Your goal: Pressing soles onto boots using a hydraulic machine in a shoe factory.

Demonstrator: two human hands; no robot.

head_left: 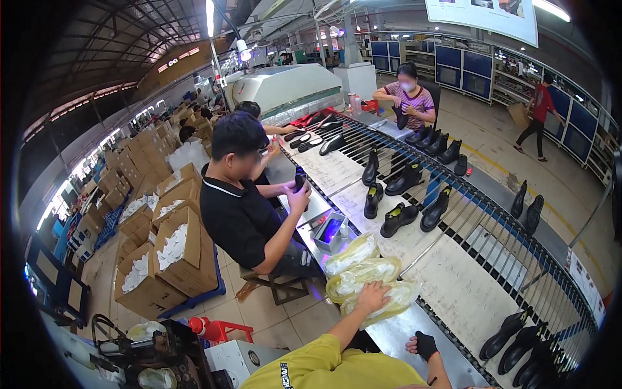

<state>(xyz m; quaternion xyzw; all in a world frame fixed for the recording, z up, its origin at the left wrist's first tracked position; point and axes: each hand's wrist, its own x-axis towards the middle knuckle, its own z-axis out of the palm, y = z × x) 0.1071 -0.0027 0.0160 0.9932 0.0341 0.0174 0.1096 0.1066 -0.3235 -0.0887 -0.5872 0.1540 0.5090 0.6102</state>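
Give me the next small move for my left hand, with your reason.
Probably curl the left hand around the nearest yellowish plastic bag: it rests on top of that bag, fingers laid across the plastic, while the gloved right hand is apart from it.

The left hand (374, 297) lies farther out, palm down, fingers extended, its bare forearm (348, 327) slanting far and right; the right hand (421, 345), partly covered in black, is nearer, fingers bent.

Here at the worktop's (414, 332) near edge, yellow bags (369, 267) cloud their contents while the left hand (374, 297) hides its palm!
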